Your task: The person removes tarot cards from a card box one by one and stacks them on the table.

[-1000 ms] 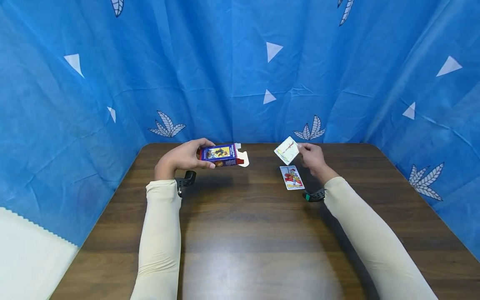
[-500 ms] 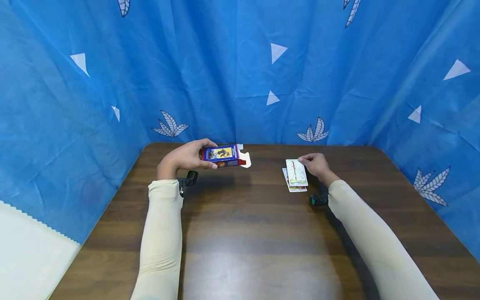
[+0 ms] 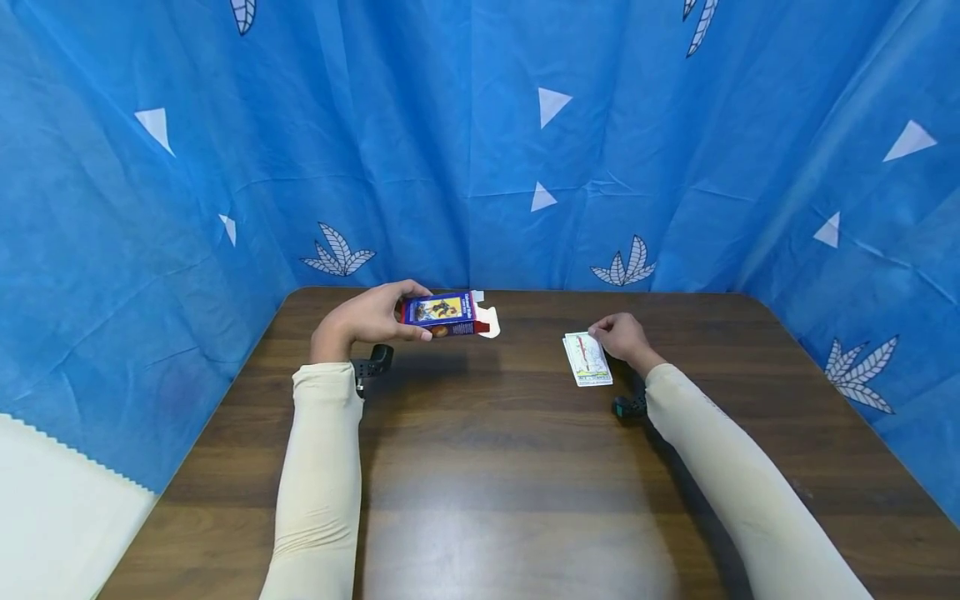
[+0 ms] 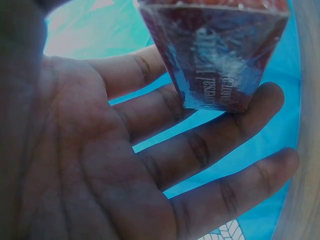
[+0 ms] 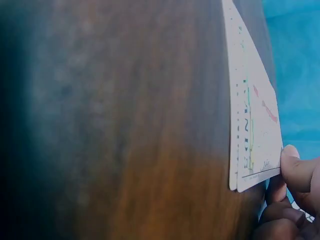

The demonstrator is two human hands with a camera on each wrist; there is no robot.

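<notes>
My left hand [image 3: 373, 315] grips a blue and red tarot card box [image 3: 441, 309] between thumb and fingers, above the table. The box's end flap [image 3: 488, 322] stands open toward the right. In the left wrist view the lettered end of the box [image 4: 220, 65] shows in front of the spread fingers. My right hand [image 3: 624, 337] pinches a tarot card [image 3: 588, 358] with a red wand picture at its upper right corner. That card lies over another one almost fully hidden under it; the right wrist view shows two card edges [image 5: 233, 125] side by side.
A dark brown wooden table [image 3: 480, 450] spreads under both hands. Blue curtains [image 3: 420, 150] with white triangles and leaves hang behind and at the sides. A white cloth [image 3: 60, 508] is at the lower left. Each wrist wears a black camera band [image 3: 630, 406].
My right hand has lowered the pinched card from above the table onto the card lying there, first askew and now nearly lined up. The left hand and box stay nearly still.
</notes>
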